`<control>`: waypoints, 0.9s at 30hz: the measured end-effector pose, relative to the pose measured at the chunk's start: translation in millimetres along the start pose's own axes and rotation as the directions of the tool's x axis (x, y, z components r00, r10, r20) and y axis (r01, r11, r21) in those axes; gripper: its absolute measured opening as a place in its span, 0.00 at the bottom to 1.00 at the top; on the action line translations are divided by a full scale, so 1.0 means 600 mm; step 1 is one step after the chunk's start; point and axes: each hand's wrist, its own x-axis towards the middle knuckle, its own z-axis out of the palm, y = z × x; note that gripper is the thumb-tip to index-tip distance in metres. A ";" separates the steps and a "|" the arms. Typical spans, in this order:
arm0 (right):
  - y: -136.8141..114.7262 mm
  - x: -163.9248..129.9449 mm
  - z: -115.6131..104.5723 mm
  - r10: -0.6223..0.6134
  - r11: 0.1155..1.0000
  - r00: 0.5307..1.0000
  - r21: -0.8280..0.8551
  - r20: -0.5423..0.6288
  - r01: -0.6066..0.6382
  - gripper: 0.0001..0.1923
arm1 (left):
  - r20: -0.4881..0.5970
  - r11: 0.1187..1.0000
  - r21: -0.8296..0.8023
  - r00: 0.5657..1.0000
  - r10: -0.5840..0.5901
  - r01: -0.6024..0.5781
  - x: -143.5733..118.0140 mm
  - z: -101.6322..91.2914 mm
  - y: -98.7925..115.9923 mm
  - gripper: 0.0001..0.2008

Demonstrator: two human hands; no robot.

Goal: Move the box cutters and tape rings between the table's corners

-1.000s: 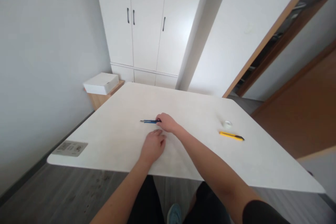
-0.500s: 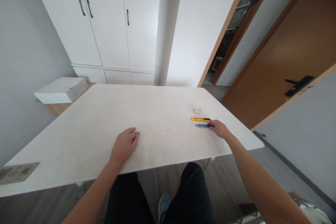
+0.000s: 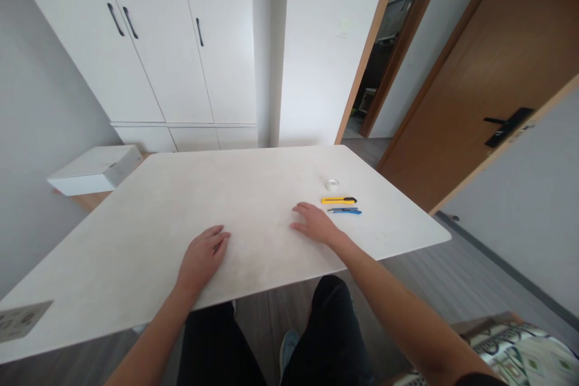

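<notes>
My left hand rests on the white table near its front edge, fingers lying loosely with nothing seen in them. My right hand is over the table right of the middle, thumb and fingers apart and holding nothing. Just beyond it on the right lies a slim blue utility knife. A yellow utility knife with a dark end lies behind the blue one, roughly parallel to it. Farther back, a small roll of clear tape sits on the tabletop.
A white box stands on a wooden surface past the table's left side. A printed label is at the near left corner. White cabinets line the back, and a brown door is at right. Patterned fabric shows at lower right.
My right hand has let go of the blue utility knife, which now lies on the table, and moved left. My left hand stays resting on the table. The camera view has shifted slightly.
</notes>
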 end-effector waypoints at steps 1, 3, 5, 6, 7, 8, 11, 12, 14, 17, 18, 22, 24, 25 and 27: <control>-0.016 0.004 0.017 -0.014 1.000 1.000 -0.008 0.008 0.015 0.28 | 0.002 1.000 0.001 1.000 0.002 -0.002 -0.001 -0.001 0.000 0.20; -0.033 0.006 0.043 -0.008 0.999 1.000 -0.039 0.011 0.009 0.33 | 0.006 1.000 -0.002 1.000 0.005 -0.005 -0.002 -0.001 0.000 0.21; -0.037 0.003 0.058 0.001 0.998 1.000 -0.063 0.008 -0.001 0.35 | 0.006 1.000 -0.008 1.000 0.003 -0.003 -0.002 -0.001 -0.002 0.21; -0.036 0.001 0.061 0.002 0.998 1.000 -0.070 0.010 -0.002 0.35 | 0.005 1.000 -0.010 1.000 0.001 -0.001 -0.002 0.000 -0.003 0.21; -0.035 -0.001 0.062 0.002 0.997 1.000 -0.073 0.012 -0.002 0.35 | 0.005 1.000 -0.012 1.000 -0.001 0.001 -0.003 0.001 -0.004 0.21; -0.033 -0.002 0.062 0.002 0.997 1.000 -0.074 0.012 -0.002 0.35 | 0.006 1.000 -0.014 1.000 -0.003 0.003 -0.003 0.002 -0.005 0.21; -0.031 -0.002 0.060 0.007 0.997 1.000 -0.073 0.014 -0.006 0.36 | 0.012 1.000 -0.016 1.000 -0.008 0.008 -0.004 0.003 -0.008 0.21; -0.031 -0.002 0.060 0.008 0.997 1.000 -0.071 0.015 -0.007 0.36 | 0.013 1.000 -0.013 1.000 -0.011 0.011 -0.004 0.003 -0.008 0.21; -0.032 -0.001 0.060 0.009 0.998 1.000 -0.066 0.013 -0.008 0.36 | 0.015 1.000 -0.004 1.000 -0.014 0.014 -0.005 0.003 -0.009 0.22; -0.034 -0.001 0.059 0.015 0.998 1.000 -0.059 0.014 -0.014 0.36 | 0.020 1.000 0.007 1.000 -0.010 0.010 -0.005 0.002 -0.008 0.22; -0.035 -0.001 0.059 0.017 0.998 1.000 -0.057 0.018 -0.016 0.36 | 0.021 1.000 0.008 1.000 -0.008 0.008 -0.005 0.002 -0.008 0.22; -0.037 -0.002 0.054 0.022 0.999 0.999 -0.050 0.036 -0.020 0.35 | 0.024 1.000 0.004 1.000 -0.009 0.009 -0.004 0.002 -0.008 0.22; -0.038 -0.002 0.053 0.023 0.999 0.999 -0.048 0.036 -0.022 0.35 | 0.024 1.000 0.001 1.000 -0.011 0.011 -0.004 0.001 -0.007 0.22; -0.038 -0.002 0.052 0.024 0.999 0.999 -0.048 0.034 -0.023 0.35 | 0.024 1.000 0.000 1.000 -0.012 0.012 -0.004 0.001 -0.007 0.22; -0.038 -0.002 0.052 0.025 0.998 0.999 -0.050 0.031 -0.023 0.35 | 0.023 1.000 0.001 1.000 -0.015 0.015 -0.003 0.001 -0.006 0.22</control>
